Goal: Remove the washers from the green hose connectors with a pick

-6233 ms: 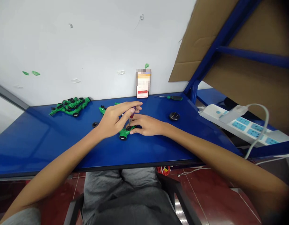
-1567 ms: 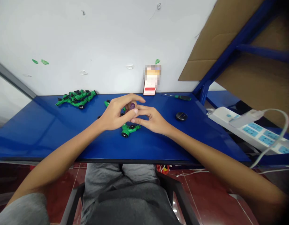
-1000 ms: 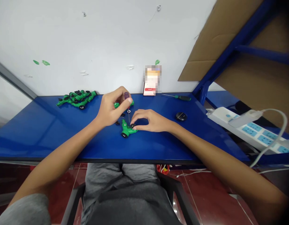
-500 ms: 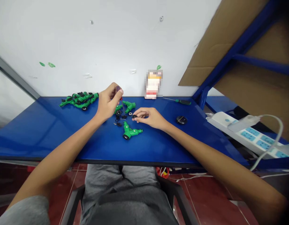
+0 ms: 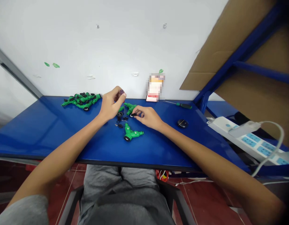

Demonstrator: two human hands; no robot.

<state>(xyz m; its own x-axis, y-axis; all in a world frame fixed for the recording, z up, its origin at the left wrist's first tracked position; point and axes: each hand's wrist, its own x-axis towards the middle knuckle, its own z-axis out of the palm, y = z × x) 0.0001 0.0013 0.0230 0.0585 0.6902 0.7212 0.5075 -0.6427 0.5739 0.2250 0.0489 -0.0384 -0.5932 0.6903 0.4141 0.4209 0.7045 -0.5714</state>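
left sleeve (image 5: 29, 209): short, loose, plain light grey, ending above the left forearm (image 5: 62, 154) | top (image 5: 128, 207): darker charcoal grey in front, softly wrinkled | trousers (image 5: 102, 179): mid-grey, washed-looking, deeply creased over the thighs | left hand (image 5: 111, 104), right hand (image 5: 148, 117): bare | right upper arm: lost in dark blur

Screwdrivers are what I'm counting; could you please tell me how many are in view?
2: a purple-handled screwdriver in the left hand, and a green-handled screwdriver lying on the blue table, right of the phone.
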